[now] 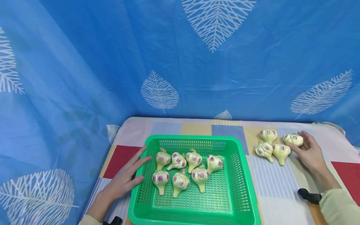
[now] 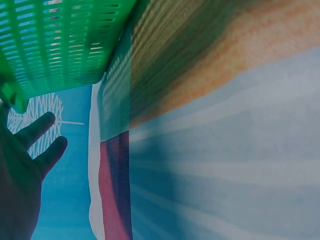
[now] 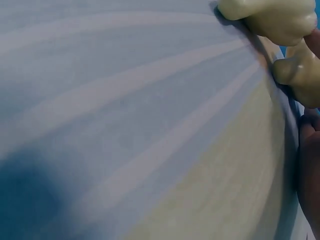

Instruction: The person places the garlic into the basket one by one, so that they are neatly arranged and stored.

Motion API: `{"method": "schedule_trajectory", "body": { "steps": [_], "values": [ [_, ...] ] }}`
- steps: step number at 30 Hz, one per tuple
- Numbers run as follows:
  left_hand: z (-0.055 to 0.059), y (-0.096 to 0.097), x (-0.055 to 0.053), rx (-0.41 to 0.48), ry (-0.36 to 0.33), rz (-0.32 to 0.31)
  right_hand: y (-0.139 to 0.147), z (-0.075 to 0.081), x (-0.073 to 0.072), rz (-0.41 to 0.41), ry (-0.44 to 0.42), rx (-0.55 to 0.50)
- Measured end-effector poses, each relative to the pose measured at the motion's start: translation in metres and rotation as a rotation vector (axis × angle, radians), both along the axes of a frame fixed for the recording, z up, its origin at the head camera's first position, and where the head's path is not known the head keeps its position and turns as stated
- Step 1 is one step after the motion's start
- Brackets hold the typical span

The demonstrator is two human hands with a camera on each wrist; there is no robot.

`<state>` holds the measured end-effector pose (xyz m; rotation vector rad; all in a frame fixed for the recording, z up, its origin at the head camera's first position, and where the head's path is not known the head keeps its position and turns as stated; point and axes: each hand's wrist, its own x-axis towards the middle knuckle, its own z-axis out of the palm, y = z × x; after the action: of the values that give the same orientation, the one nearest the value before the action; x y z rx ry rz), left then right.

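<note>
Arm outstretched, the right hand curls thumb and fingers round a garlic bulb, three other bulbs just left of it, while the left hand, fingers spread, lies at the green basket, patchwork cloth beneath both hands and a blue leaf-print curtain beyond them.

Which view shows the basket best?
The head view: it looks down into the basket and shows nearly all of it. The left wrist view catches only part of its slotted side; the right wrist view shows none of it.
</note>
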<state>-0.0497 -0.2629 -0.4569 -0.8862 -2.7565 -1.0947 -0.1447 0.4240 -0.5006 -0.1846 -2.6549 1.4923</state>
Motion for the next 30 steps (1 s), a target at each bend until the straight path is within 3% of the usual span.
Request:
{"method": "schedule_trajectory", "body": {
  "steps": [9, 20, 30],
  "values": [
    [0.000, 0.000, 0.001, -0.003, -0.005, 0.006, 0.006, 0.010, -0.016, 0.098, -0.026, 0.175],
    [-0.001, 0.000, 0.002, 0.005, -0.003, -0.003, 0.009, 0.026, -0.013, 0.069, -0.136, 0.292],
    [-0.001, 0.000, 0.001, 0.020, 0.012, -0.014, 0.010, 0.060, -0.012, 0.047, -0.093, 0.358]
  ]
}}
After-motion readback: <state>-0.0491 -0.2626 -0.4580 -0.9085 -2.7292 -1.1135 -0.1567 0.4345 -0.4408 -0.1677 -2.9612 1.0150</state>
